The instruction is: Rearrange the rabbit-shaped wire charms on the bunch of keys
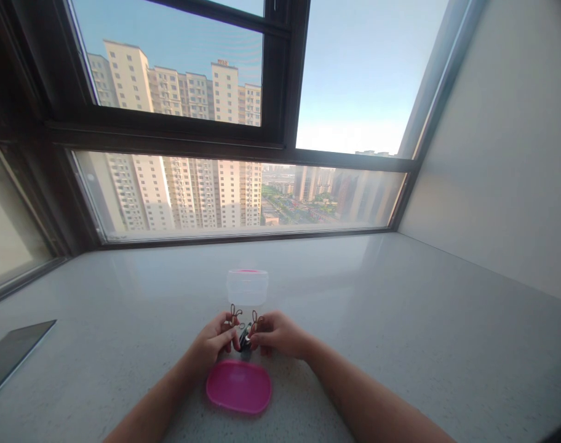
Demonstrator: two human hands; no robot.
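My left hand (pixel 219 333) is closed, thumb and fingers pinched at a thin brown looped cord (pixel 234 312) that sticks up in loops. Facing it, my right hand (pixel 277 333) pinches a second brown looped cord (pixel 256 319). Between the fingertips is a small cluster of dark and shiny pieces (pixel 245 337), too small to make out; both hands are at its sides. Just in front of me lies a pink oval lid (pixel 238 387), its surface bare. Beyond my hands stands a clear plastic box (pixel 248 287) with a bit of pink at its top edge.
Everything rests on a pale speckled counter (pixel 377 344). At the left edge lies a flat dark panel, perhaps a tablet (pixel 17 354). A dark-framed window (pixel 179 138) rises behind the counter, with tall buildings outside. A plain wall (pixel 502 160) bounds the right side.
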